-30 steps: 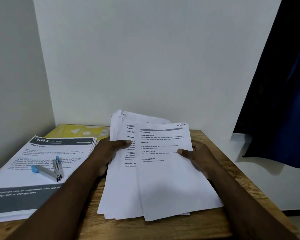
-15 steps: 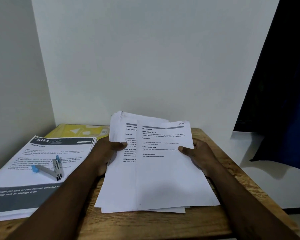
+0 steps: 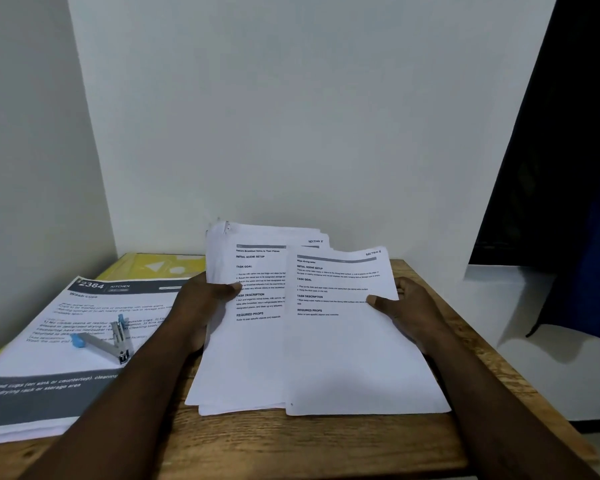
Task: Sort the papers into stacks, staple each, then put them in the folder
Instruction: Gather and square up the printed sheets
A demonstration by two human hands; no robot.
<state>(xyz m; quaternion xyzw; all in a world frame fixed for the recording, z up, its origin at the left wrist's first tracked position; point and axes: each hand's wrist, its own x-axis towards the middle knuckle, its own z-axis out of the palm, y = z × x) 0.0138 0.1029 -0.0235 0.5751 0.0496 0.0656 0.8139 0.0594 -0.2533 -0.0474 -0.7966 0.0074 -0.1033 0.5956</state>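
Observation:
A bundle of white printed papers (image 3: pixel 250 348) is tilted up off the wooden table, its lower edge resting on the wood. My left hand (image 3: pixel 201 299) grips the bundle's left edge, thumb on the front page marked "Section 5". My right hand (image 3: pixel 409 310) pinches the top sheet (image 3: pixel 347 355), marked "Section 6", at its right edge; that sheet is slid to the right and overlaps the bundle. A metal stapler with blue ends (image 3: pixel 110 342) lies on a separate stack of papers headed "2384 Kitchen" (image 3: pixel 49 386) at the left. A yellow folder (image 3: pixel 160 268) lies behind that stack.
The wooden table (image 3: pixel 326 441) sits in a corner between a white back wall and a left wall. A dark blue cloth (image 3: pixel 579 202) hangs at the right, beyond the table's edge. Bare wood shows in front of the held papers.
The top sheet has slid to the right off the bundle with my right hand, uncovering more of the "Section 5" page. My left hand stays on the bundle's left edge.

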